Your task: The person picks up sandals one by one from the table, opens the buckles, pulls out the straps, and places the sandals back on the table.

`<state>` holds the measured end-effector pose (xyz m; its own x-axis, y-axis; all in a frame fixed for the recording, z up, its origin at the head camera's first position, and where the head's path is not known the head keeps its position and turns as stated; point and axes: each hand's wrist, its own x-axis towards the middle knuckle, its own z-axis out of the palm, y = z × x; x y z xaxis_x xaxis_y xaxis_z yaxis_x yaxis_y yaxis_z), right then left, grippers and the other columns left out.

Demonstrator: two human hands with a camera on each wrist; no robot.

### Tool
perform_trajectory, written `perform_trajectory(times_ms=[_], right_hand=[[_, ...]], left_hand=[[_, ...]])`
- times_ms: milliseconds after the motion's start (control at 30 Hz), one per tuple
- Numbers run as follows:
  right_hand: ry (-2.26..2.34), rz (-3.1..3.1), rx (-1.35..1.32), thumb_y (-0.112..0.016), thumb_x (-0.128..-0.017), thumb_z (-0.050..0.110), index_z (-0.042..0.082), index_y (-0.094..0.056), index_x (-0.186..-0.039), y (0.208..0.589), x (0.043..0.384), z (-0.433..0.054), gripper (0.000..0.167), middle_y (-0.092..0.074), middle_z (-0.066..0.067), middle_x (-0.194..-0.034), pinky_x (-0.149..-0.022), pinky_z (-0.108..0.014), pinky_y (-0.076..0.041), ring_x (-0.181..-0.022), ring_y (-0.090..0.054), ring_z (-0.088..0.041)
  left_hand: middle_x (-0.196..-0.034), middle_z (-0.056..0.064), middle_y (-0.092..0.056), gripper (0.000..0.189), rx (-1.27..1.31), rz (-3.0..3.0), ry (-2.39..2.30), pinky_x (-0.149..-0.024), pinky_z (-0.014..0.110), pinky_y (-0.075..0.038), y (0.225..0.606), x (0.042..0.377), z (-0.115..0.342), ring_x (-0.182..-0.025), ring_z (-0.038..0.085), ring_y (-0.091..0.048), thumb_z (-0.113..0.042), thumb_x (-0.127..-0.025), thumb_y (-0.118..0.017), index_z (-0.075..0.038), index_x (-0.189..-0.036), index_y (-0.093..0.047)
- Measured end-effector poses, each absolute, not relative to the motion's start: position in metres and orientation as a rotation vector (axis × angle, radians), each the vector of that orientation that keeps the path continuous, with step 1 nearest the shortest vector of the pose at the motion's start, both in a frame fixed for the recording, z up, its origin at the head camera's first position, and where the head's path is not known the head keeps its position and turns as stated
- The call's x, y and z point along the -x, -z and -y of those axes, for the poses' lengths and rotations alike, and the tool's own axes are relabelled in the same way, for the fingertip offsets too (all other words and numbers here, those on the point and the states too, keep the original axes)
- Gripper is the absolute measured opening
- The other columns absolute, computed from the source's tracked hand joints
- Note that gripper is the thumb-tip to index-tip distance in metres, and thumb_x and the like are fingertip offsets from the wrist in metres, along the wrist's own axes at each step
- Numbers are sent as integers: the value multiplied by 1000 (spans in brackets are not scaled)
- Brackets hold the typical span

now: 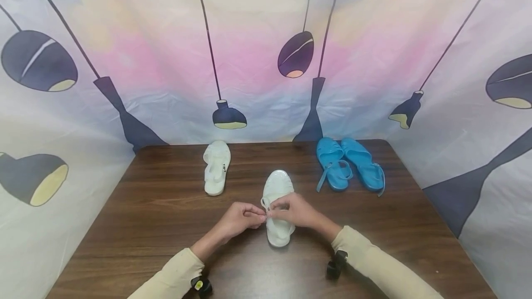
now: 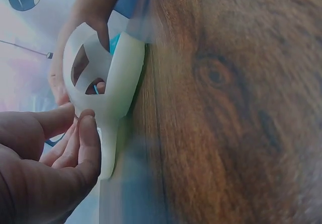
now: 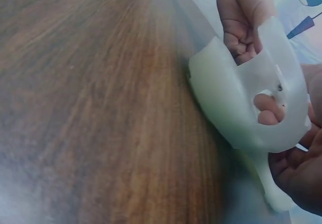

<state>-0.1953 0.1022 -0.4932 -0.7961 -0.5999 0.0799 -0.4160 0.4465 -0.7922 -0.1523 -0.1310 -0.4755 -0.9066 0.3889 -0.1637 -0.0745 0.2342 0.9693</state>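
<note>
A white sandal (image 1: 278, 182) lies in the middle of the table, toe pointing away from me. At its left side, my left hand (image 1: 240, 218) pinches the strap's buckle area between thumb and fingertips. From the right, my right hand (image 1: 297, 211) reaches over the sandal and pinches the thin strap close to the left fingertips. In the left wrist view, the sandal's heel (image 2: 126, 73) stands near the thumb and index finger. The right wrist view shows fingertips through an opening in the heel strap (image 3: 282, 133). The exact strap end and buckle are hidden by the fingers.
Another white sandal (image 1: 216, 169) lies at the back left of the brown wooden table (image 1: 174, 225). Two blue sandals (image 1: 330, 151) with loose straps lie at the back right. A cloth backdrop (image 1: 266, 21) printed with lamps surrounds the table.
</note>
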Motion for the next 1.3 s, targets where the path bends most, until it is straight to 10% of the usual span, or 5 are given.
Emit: perform_trajectory(times_ms=[467, 1300], right_hand=[[1241, -2435, 782, -72, -94, 38, 16, -80, -106, 484, 194, -104, 26, -76, 6, -103, -82, -30, -56, -96, -66, -10], [1250, -2438, 804, -78, -91, 31, 18, -82, -104, 486, 197, -104, 19, -76, 9, -95, -72, -26, -55, -82, -64, -8]], left_hand=[[-95, 8, -75, 30, -270, -2367, -1663, -65, 31, -53, 473, 158, 125, -81, 21, -66, -24, -94, -76, 1, -110, -70], [-86, 7, -76, 14, -289, -2568, -1747, -61, 21, -50, 476, 162, 115, -75, 10, -65, -9, -93, -75, 0, -103, -75]])
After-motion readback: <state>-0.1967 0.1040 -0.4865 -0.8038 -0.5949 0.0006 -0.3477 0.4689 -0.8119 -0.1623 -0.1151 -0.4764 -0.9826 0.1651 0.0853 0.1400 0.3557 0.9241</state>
